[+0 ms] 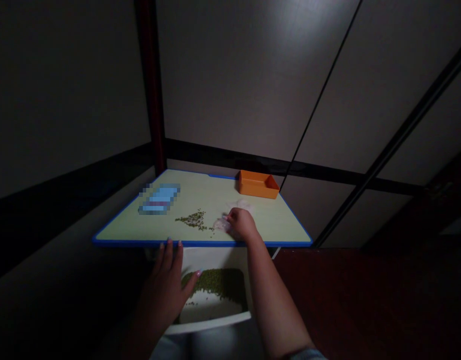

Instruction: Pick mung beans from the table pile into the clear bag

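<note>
My right hand (243, 223) is closed, its fingers pinched on a crumpled clear plastic bag (221, 225) lying on the pale tabletop (128, 227). To the left of the bag, small green beans (194, 219) are scattered loosely in a patch. My left hand (168, 280) is open with fingers spread, the fingertips at the table's blue front edge and the thumb over a white bin (211, 323). Inside that bin, below the tabletop, lies a heap of green beans (220, 282). The fingers hide part of the bag.
An orange open box (257, 186) stands at the table's back right. On the left side lies a flat blue object (159, 199), blurred out by pixels. Grey panels (238, 80) rise behind the table, and a dark red floor (320, 300) shows at right.
</note>
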`<control>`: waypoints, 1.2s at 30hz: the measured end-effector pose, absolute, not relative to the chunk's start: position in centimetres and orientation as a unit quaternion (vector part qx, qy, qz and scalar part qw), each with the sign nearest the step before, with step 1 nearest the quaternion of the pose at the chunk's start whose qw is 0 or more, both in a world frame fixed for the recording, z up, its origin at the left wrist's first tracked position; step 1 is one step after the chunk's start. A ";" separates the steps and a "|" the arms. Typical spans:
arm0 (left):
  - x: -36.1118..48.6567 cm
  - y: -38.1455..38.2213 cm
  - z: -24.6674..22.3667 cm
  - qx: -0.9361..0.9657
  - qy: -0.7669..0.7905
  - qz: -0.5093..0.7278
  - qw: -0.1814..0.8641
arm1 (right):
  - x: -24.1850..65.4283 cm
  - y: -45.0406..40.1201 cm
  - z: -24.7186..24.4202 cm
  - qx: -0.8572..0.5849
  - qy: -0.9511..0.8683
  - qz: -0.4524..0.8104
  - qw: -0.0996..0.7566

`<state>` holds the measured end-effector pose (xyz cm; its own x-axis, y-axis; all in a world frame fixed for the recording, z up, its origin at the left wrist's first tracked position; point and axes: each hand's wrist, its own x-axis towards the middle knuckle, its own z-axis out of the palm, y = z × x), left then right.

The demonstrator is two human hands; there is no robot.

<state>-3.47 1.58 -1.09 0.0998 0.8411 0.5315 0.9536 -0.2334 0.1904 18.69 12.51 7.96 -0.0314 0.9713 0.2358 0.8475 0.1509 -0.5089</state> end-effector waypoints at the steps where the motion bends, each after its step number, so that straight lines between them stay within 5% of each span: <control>1: -3.5 1.6 -1.1 -0.735 -0.611 -0.278 0.100 | 18.7 12.5 8.0 -0.639 -0.711 0.117 0.271; 15: -3.5 1.2 -0.7 -0.744 -0.603 -0.268 0.103 | 19.1 12.4 7.5 -0.588 -0.722 0.199 0.305; 36: -3.4 1.5 -1.0 -0.741 -0.602 -0.263 0.137 | 17.3 13.1 7.2 -0.567 -0.757 0.139 0.293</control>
<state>-3.35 1.48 -0.96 0.1367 0.8203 0.5554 0.9648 -0.2373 0.1130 17.29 13.13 7.15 -0.1847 0.9402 0.2862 0.7773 0.3180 -0.5429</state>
